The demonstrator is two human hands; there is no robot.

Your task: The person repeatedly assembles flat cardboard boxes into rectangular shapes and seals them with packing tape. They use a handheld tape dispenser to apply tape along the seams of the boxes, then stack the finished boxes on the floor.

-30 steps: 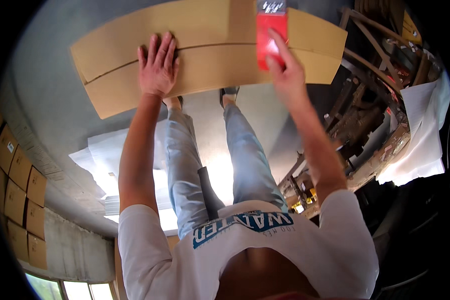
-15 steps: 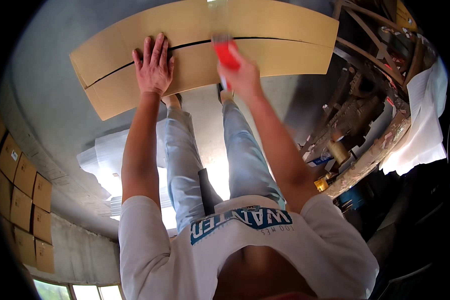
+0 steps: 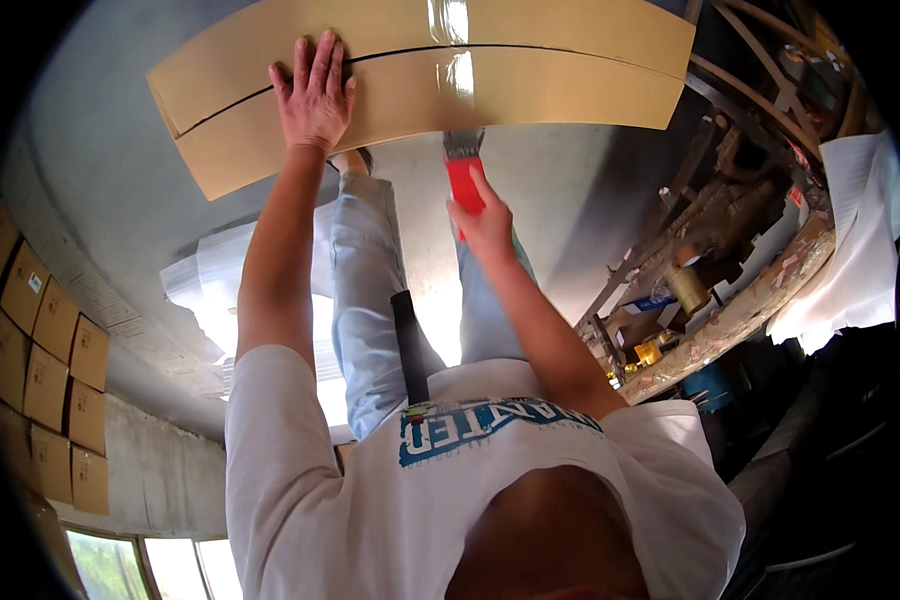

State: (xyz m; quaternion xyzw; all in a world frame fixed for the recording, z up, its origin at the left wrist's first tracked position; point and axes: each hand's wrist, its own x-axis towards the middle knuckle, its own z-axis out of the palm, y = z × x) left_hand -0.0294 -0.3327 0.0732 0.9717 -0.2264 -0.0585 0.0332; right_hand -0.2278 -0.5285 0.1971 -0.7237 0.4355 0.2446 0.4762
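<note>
A long brown cardboard box (image 3: 570, 95) lies across the far part of the view, with a dark seam between its two top flaps. My left hand (image 3: 315, 105) rests flat on the flaps left of centre, over the seam, fingers stretched out and holding nothing. Closed around a red tape dispenser (image 3: 465, 182), my right hand (image 3: 490, 225) is just nearer than the box's near edge. The dispenser's dark metal end points at that edge. A shiny strip of clear tape (image 3: 459, 75) crosses the seam and comes down to the near edge above the dispenser.
Brown cartons (image 3: 45, 390) are stacked at the left by the wall. White sheets (image 3: 210, 265) lie on the grey floor (image 3: 90, 200) left of my legs. Cluttered metal framing and scraps (image 3: 690, 240) fill the right side, with white sheeting (image 3: 850, 240) hanging beyond them.
My right hand has brought the tape dispenser from over the seam toward me, past the near edge. Tape now spans the near flap. My left hand stays flat on the box.
</note>
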